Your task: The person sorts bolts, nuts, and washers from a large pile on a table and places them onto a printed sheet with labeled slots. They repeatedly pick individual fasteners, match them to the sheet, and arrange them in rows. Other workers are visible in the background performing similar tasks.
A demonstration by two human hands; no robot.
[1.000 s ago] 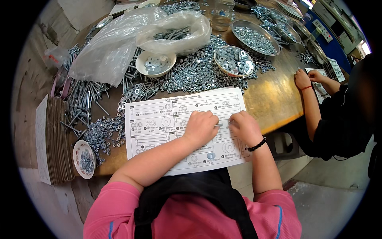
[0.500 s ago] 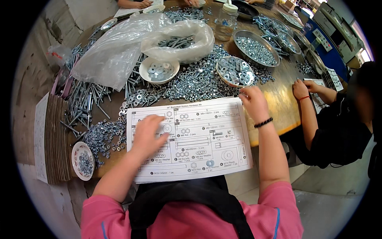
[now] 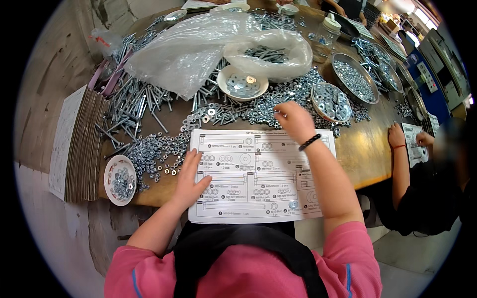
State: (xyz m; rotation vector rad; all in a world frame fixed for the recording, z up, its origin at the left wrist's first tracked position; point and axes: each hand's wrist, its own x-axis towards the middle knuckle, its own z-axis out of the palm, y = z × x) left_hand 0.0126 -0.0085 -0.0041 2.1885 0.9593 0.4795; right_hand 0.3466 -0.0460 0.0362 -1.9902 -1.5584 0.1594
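1. Wooden surface [image 3: 357, 149] fills the view, strewn with loose metal hardware, and a concrete wall runs along its left side
2. Printed sheet [image 3: 258, 174] with outlined boxes lies flat at the near edge of the surface, right in front of the person
3. Left hand [image 3: 191, 179] rests palm down on the sheet's left edge, fingers [image 3: 190, 160] spread apart and flat, gripping nothing
4. Right hand [image 3: 294, 119] reaches past the sheet's top edge into the heap of nuts [image 3: 263, 107]; its fingers are curled together at the heap, and whether they pinch a piece I cannot tell
5. Black band [image 3: 309, 142] circles the right wrist
6. White bowl [image 3: 243, 82] of washers stands just beyond the heap, touching a clear plastic bag [image 3: 198, 44] that holds more parts
7. Long bolts [image 3: 139, 99] lie scattered to the left of the bag
8. Small bowl [image 3: 119, 180] of washers sits at the near left edge, beside a stack of cardboard [image 3: 82, 144]
9. Round metal tray [image 3: 330, 102] of washers lies just right of the right hand, with a larger pan [image 3: 354, 77] behind it
10. Glass jar [image 3: 327, 32] stands further back
11. Another person's hands [image 3: 397, 136] rest on a second sheet at the right
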